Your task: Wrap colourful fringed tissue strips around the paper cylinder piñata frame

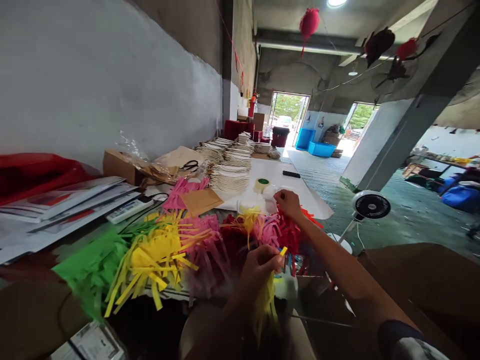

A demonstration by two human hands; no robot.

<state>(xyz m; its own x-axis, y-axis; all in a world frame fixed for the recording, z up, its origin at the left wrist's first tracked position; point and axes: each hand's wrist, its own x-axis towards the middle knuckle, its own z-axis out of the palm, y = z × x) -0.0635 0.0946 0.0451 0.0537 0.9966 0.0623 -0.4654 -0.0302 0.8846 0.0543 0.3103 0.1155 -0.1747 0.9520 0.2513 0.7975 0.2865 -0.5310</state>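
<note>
My left hand (262, 261) is closed in a pinch on a yellow fringed paper strip (267, 302). Its folded tip sticks out past my fingers and the fringe hangs down over my lap. Farther forward, my right hand (288, 202) is curled shut at the table edge, above red fringe (294, 232). Whatever its fingertips may hold is too small to make out. Just beyond it lies a roll of tape (261, 185). Pink fringe (269, 231) and a small yellow fringed bunch (250, 220) lie between the hands and the white tabletop.
Left along the edge lie yellow fringe (157, 255) and green fringe (92, 265). Behind are brown paper (201, 201), stacked cream sheets (230, 172), scissors (190, 165) and a black phone (291, 174). A fan (371, 204) stands to the right.
</note>
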